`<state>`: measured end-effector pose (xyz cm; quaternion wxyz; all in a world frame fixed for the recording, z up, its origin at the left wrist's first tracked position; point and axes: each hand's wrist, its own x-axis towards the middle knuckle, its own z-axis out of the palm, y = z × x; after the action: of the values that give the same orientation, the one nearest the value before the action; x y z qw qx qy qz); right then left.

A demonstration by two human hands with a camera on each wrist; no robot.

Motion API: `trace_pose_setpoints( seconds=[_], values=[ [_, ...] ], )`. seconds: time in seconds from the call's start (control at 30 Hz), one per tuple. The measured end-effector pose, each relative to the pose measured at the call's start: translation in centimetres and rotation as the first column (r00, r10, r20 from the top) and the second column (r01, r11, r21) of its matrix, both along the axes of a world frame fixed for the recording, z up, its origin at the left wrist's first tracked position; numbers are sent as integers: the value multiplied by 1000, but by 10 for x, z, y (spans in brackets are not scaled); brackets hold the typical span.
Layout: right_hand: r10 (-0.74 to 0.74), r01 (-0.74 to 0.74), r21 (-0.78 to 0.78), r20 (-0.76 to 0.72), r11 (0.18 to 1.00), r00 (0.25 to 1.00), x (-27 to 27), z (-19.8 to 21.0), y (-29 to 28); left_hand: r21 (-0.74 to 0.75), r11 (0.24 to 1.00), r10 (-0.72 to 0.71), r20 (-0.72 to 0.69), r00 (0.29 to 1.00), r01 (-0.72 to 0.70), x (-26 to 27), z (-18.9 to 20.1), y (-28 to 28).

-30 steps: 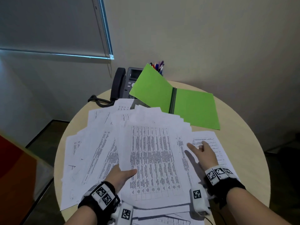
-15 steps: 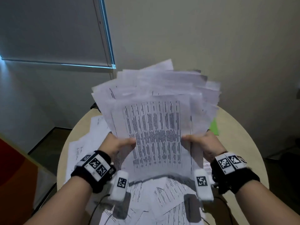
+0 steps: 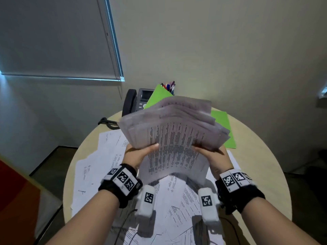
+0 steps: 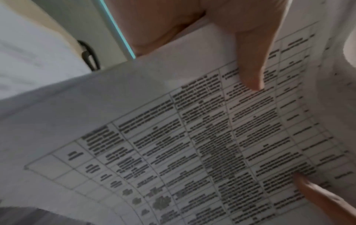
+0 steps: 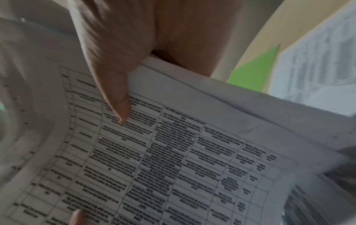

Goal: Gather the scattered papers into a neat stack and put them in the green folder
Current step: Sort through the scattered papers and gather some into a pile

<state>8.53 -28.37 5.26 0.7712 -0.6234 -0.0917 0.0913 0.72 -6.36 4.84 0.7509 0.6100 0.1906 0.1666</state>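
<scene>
Left hand (image 3: 137, 156) and right hand (image 3: 215, 159) each pinching a side edge of a thick, uneven sheaf (image 3: 174, 131) of printed papers, lifted off the round surface (image 3: 256, 156) and tilted away. Both grips closed on the sheaf: left thumb (image 4: 250, 71) and right thumb (image 5: 117, 97) pressed on the top sheet's printed table, fingers hidden behind. Loose sheets (image 3: 99, 167) scattered flat below and to the left. Green folder (image 3: 223, 128) lying open at the far side, mostly hidden behind the sheaf, with a phone (image 3: 139, 99) and pens (image 3: 169, 86) just beyond.
</scene>
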Motion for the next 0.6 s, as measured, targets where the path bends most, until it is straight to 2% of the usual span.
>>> trace_pose_setpoints(
  seconds=[0.13,0.27,0.37,0.5,0.6],
  values=[
    [3,-6,38,99,999,995,8,13,-5,72,997,-14,67,998,9,3,14,17],
    [14,-15,-31,-4,999,1000,8,-4,-5,86,992,-98,17,995,97,-1,3,11],
    [-32,30,-49,-54,998,998,3,-9,3,56,998,-12,30,999,11,1,-1,2],
    [-83,82,70,2,994,997,7,11,7,49,996,65,90,994,-69,6,11,7],
    [-42,42,-12,58,999,997,6,19,4,110,993,32,70,997,-40,5,10,14]
  ],
)
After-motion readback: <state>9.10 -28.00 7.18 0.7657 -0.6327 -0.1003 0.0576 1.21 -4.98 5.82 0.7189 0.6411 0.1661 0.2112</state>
